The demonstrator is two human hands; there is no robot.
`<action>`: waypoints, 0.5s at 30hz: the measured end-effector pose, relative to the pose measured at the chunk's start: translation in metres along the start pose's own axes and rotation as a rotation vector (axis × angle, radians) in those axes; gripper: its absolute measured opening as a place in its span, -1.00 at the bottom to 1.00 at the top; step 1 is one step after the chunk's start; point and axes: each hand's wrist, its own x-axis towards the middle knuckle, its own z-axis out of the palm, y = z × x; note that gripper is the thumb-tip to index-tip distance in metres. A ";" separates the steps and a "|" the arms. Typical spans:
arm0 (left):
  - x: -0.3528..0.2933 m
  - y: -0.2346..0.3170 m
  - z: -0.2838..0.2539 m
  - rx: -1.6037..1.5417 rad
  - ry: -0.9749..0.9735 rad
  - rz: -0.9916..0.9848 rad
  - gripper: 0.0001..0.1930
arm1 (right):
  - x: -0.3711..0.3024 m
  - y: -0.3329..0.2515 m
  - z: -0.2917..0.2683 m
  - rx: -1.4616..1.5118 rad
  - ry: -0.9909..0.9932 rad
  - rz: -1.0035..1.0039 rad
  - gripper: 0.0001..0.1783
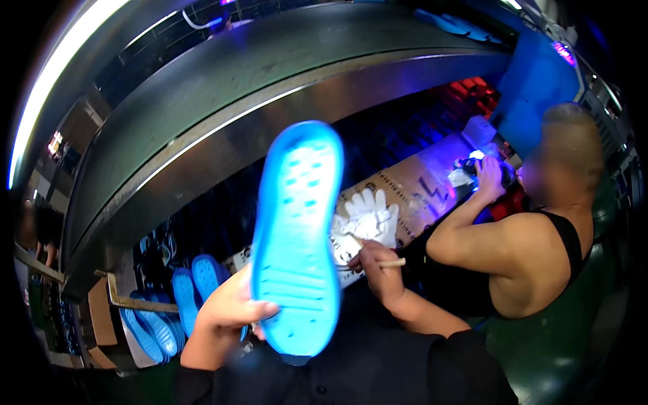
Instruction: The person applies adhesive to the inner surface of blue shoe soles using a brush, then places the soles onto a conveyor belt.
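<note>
The left hand (233,300) holds a bright blue shoe sole (300,236) by its lower part, on the left side. The thumb lies on the face which is turned to the camera, so the grip is closed on the sole, which stands almost upright in front of the body. On this face I see small openings in the upper part and cross grooves lower down; it is too bright to tell whether any liquid or coating is on it.

The right hand (381,270) is closed around a thin wooden stick (391,263), perhaps the handle of a brush. This hand is apart from the sole, near the white gloves (368,216) that lie on the printed cardboard (418,172). The working tip of the stick I cannot make out clearly.

In my judgement, the work on this one sole is in the middle: the sole is taken up and the tool is in the hand, but the tool does not touch it, and the sole is not yet put down. More blue soles (206,277) rest at the lower left, near a wooden bar (142,304). Whether these are finished or are waiting, the view does not show, so I cannot say how much of the batch is left.
</note>
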 end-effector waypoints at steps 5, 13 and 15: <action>0.188 0.082 0.054 -0.229 -0.354 0.183 -0.37 | -0.013 0.012 -0.025 0.065 0.153 0.021 -0.65; 0.252 0.089 0.121 -0.628 -0.006 0.180 -0.46 | -0.024 0.036 -0.044 0.183 0.236 0.150 -0.63; 0.219 0.048 0.086 -0.457 -0.004 0.179 -0.50 | -0.022 0.039 -0.043 0.218 0.223 0.160 -0.63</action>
